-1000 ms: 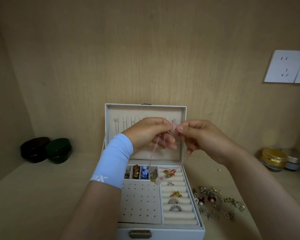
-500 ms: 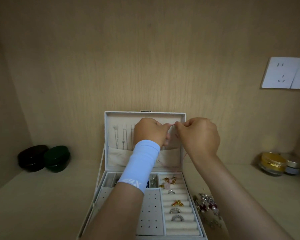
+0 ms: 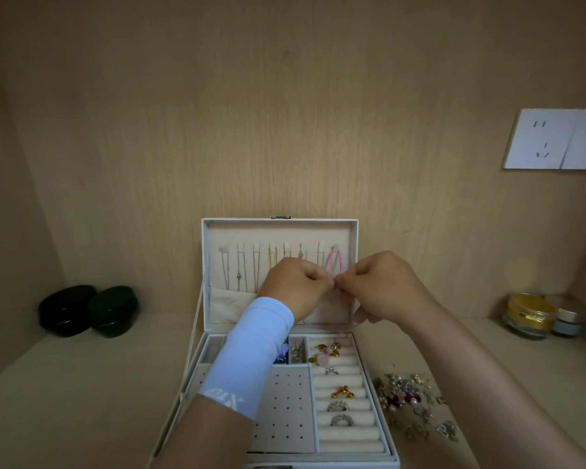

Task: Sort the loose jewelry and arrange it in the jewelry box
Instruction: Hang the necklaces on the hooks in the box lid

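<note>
A white jewelry box (image 3: 372, 394) stands open with its lid (image 3: 214, 258) upright. Several necklaces hang from hooks inside the lid. A pink cord necklace (image 3: 334, 264) hangs from the rightmost hook. My left hand (image 3: 293, 287) and my right hand (image 3: 383, 287) meet in front of the lid and both pinch the pink cord just below the hook. The cord trails down to a pale pink pendant (image 3: 324, 359) lying on the ring rolls. Several rings (image 3: 340, 419) sit in the ring rolls. Loose jewelry (image 3: 410, 401) lies in a pile right of the box.
Two dark round cases (image 3: 88, 311), one black and one green, sit at the back left. A gold-lidded glass jar (image 3: 530, 314) and a small silver-lidded jar (image 3: 568, 321) stand at the back right. A wall socket (image 3: 555, 138) is on the wooden back wall.
Both hands rose to the lid's rightmost hook and then dropped slightly. The pink cord now hangs on that hook, and the hands pinch it lower down.
</note>
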The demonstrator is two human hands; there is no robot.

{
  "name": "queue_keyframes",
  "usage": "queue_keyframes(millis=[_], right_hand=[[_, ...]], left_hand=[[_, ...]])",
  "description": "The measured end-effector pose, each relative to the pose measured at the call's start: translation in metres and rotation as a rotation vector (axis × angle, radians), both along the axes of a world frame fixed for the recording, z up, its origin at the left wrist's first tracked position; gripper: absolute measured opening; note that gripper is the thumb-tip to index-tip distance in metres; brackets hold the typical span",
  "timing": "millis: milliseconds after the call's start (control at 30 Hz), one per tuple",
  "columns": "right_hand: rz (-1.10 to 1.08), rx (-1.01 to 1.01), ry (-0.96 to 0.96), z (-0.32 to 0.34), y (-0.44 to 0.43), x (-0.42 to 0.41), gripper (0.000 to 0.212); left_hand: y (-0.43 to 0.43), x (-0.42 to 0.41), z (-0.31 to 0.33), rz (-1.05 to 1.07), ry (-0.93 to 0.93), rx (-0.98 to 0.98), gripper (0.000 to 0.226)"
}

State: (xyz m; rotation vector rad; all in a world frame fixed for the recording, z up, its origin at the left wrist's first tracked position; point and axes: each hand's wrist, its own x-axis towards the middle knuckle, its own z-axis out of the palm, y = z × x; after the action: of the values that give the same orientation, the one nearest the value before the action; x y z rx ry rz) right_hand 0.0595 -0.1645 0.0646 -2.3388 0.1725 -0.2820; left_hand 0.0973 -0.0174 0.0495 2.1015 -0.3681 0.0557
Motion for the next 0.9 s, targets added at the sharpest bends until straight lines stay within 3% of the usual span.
queue_keyframes(millis=[133,300,367,500,633,733,833,900], right_hand=[[0.043,0.037,0.012,-0.003,0.001,-0.003,0.022],[0.059,-0.265,0.084,-0.004,-0.007,-0.003,0.020],[0.026,-0.408,0.062,0.000,-0.011,-0.007,0.015],[0.005,-0.665,-0.006,0.006,-0.012,-0.015,0.017],[0.140,-0.592,0.025,0.004,-0.005,-0.017,0.003],[0.194,-0.572,0.118,0.000,-0.004,-0.016,0.026],[0.148,-0.655,0.127,0.001,-0.009,-0.015,0.011],[0.094,-0.723,0.070,0.007,-0.011,-0.019,0.023]], left_hand=[[0.004,-0.010,0.003,-0.071,-0.047,0.208,0.019],[0.015,-0.020,0.009,-0.102,0.004,0.510,0.029],[0.020,-0.022,0.010,-0.052,-0.009,0.559,0.033],[0.021,-0.029,0.011,-0.073,-0.013,0.601,0.018],[0.012,-0.037,0.004,-0.159,0.092,0.658,0.029],[0.008,-0.037,0.000,-0.159,0.091,0.759,0.025],[0.012,-0.035,0.002,-0.167,0.064,0.776,0.013],[0.015,-0.034,0.003,-0.172,0.068,0.765,0.012]])
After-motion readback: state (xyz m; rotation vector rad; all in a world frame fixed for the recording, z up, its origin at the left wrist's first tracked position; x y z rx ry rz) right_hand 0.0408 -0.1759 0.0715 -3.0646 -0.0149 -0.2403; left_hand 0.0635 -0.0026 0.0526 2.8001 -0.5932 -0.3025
